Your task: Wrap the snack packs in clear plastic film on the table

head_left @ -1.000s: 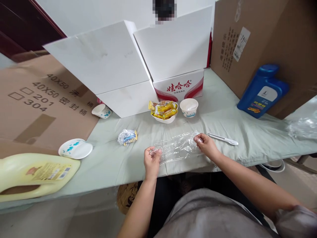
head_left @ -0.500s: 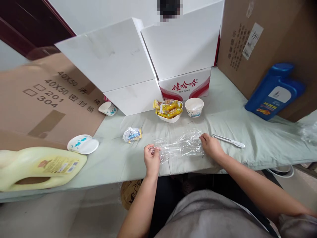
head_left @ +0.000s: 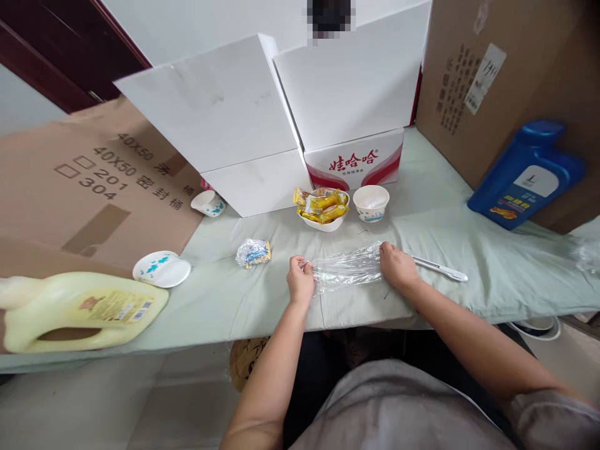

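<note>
A sheet of clear plastic film (head_left: 347, 270) stretches between my two hands just above the cloth-covered table (head_left: 276, 306). My left hand (head_left: 300, 279) pinches its left end, thumb against fingers. Its right end is gripped by my right hand (head_left: 397, 265), the fingers closed. Beyond the film stand a bowl of yellow-wrapped snacks (head_left: 323, 209) and a white paper cup (head_left: 371, 205). A white pen-like tool (head_left: 440, 269) lies beside my right hand, partly hidden by it. Left of my left hand sits a small film-wrapped packet (head_left: 254, 252), blue and yellow.
White cartons (head_left: 356, 162) stand along the back. A yellow jug (head_left: 84, 312) lies at the left by a tipped paper bowl (head_left: 162, 270) and a brown box (head_left: 94, 200). Another paper cup (head_left: 209, 204) lies farther back. A blue bottle (head_left: 525, 178) leans at the right.
My left hand has moved right, closer to my right hand. The film between them is gathered into a narrower band. The view has shifted slightly.
</note>
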`<state>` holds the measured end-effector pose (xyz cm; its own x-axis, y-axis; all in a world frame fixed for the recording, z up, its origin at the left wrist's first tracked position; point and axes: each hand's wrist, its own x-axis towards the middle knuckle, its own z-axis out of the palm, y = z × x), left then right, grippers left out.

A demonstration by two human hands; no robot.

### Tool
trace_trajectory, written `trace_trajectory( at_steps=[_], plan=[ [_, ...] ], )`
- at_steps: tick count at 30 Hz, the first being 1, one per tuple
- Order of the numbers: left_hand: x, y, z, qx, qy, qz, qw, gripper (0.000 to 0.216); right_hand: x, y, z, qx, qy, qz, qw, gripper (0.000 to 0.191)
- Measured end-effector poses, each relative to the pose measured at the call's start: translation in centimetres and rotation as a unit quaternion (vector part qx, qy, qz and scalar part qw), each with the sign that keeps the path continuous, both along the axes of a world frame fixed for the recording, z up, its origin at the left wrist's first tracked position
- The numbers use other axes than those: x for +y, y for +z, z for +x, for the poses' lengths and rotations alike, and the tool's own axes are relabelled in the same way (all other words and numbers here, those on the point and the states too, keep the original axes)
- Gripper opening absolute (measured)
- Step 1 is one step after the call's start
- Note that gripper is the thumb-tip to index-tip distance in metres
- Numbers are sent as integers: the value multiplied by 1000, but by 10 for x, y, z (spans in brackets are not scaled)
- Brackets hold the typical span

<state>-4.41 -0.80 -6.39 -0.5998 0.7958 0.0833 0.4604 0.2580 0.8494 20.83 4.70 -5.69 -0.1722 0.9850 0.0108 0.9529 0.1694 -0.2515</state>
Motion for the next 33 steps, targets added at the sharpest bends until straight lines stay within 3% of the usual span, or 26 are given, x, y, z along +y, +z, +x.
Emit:
trace_trajectory(
  at_steps=[5, 12, 19, 24, 33],
  plan=[
    [-2, -3, 1, 111, 1, -7, 994, 13, 2, -1, 0, -38, -23, -13, 999, 27],
    [-8, 1, 1, 159, 27, -48, 986, 22, -2, 4, 0, -18, -31, -12, 999, 26],
    [-8, 3, 6, 186, 10, -89, 978, 28, 1, 16, 2, 71, -23, 68, 995, 44],
    [-9, 4, 7, 187, 7, -93, 978, 25, 17, 20, -1, 60, 12, 63, 996, 25],
    [-8, -8, -1, 143, 40, -1, 989, 21, 13, 4, 11, 0, 2, 30, 1000, 29]
  ],
)
